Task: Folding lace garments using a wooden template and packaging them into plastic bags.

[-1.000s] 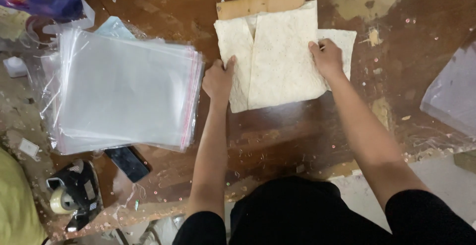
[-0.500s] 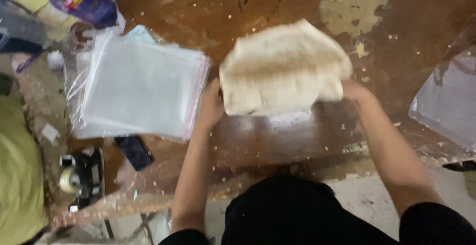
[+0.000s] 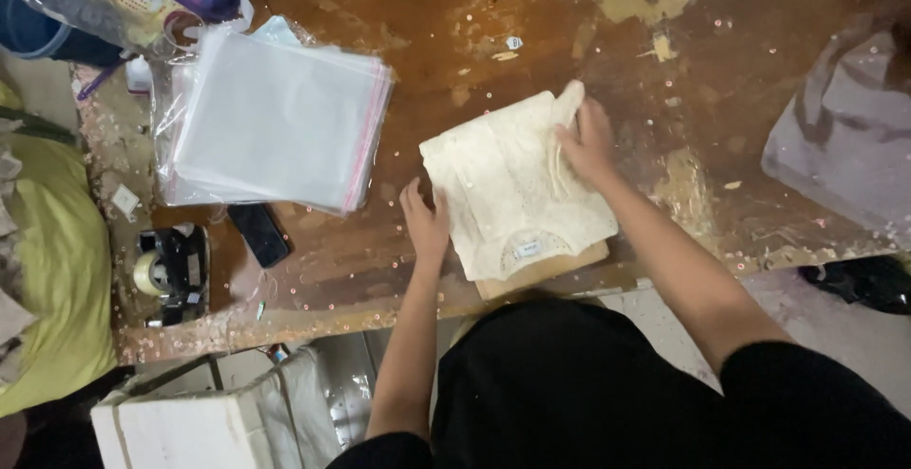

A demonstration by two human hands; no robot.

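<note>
A tape dispenser (image 3: 169,274) sits at the table's (image 3: 455,42) left front corner, with a stack of clear bags (image 3: 275,118) behind it. At the front edge, the left hand (image 3: 425,222) lies flat and open against the folded cream garment (image 3: 517,189); the right hand (image 3: 586,141) presses its far corner, fingers loosely curled on the fabric. Keep both palms flat so the fold stays square on the cardboard (image 3: 541,274) beneath.

Both bare arms extend forward. Left hand (image 3: 426,222) lies flat, palm down, fingers together. Right hand (image 3: 586,141) reaches farther out, palm down, fingers slightly curled.
</note>
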